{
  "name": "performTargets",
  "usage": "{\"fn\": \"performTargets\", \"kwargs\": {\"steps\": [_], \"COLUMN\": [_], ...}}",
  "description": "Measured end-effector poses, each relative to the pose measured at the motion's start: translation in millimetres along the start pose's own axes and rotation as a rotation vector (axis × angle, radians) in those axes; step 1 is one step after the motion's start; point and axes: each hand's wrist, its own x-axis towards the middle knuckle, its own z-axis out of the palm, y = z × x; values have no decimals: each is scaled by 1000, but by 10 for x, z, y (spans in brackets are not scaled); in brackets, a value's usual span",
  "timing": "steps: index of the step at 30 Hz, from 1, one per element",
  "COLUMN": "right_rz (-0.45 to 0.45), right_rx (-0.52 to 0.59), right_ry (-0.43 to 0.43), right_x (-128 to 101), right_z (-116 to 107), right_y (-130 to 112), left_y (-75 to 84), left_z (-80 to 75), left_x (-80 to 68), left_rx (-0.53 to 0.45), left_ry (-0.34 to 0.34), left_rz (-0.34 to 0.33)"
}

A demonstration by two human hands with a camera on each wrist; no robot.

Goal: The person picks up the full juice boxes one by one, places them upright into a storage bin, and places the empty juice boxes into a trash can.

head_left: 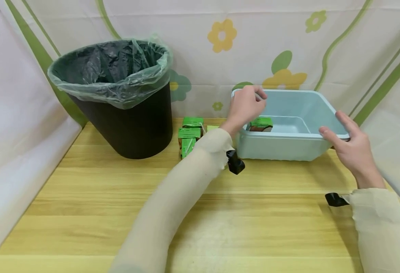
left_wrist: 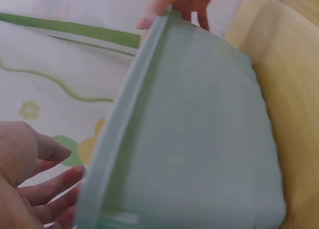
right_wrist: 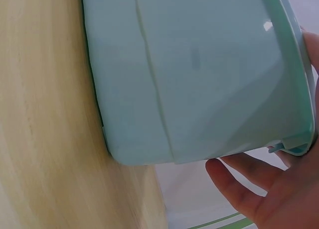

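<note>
A: Where is the tub (head_left: 282, 148) sitting?

B: It's sitting on the table (head_left: 241, 231), toward the back, and a green-topped carton (head_left: 261, 123) is resting inside its left end.

A: Which hand is gripping it?

B: The right hand (head_left: 356, 148) is gripping the right end, its thumb lying on the rim, other fingers reaching below.

A: Is the left hand (head_left: 248, 104) gripping too?

B: It's hovering at the left end, thumb and fingers standing loosely apart, holding nothing I can see. Whether it's touching the rim, I can't tell.

A: What else is standing around?

B: More cartons (head_left: 189, 133) are clustering left of the tub, the left sleeve (head_left: 183, 189) partly hiding them. Farther left, a black bin (head_left: 138, 129) is wearing a translucent liner (head_left: 125, 93). Behind, a flowered cloth (head_left: 186, 22) is hanging.
</note>
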Motion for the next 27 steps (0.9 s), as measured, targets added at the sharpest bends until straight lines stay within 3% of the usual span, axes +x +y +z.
{"fn": "performTargets", "kwargs": {"steps": [8,15,23,27], "right_rz": [-4,7,8,6], "right_rx": [3,14,23,22], "right_ry": [-6,-16,-14,-10], "right_x": [-4,-9,-4,-4], "right_z": [10,0,-15,-22], "right_y": [-2,-6,4,3], "left_y": [15,-71,-284,-406], "left_z": [-260,-487,-688,-724], "left_x": [-142,-235,-437,-550], "left_rx": [-191,-223,-260,-233], "left_ry": [12,15,-1,6], "left_rz": [-71,-74,-68,-28]}}
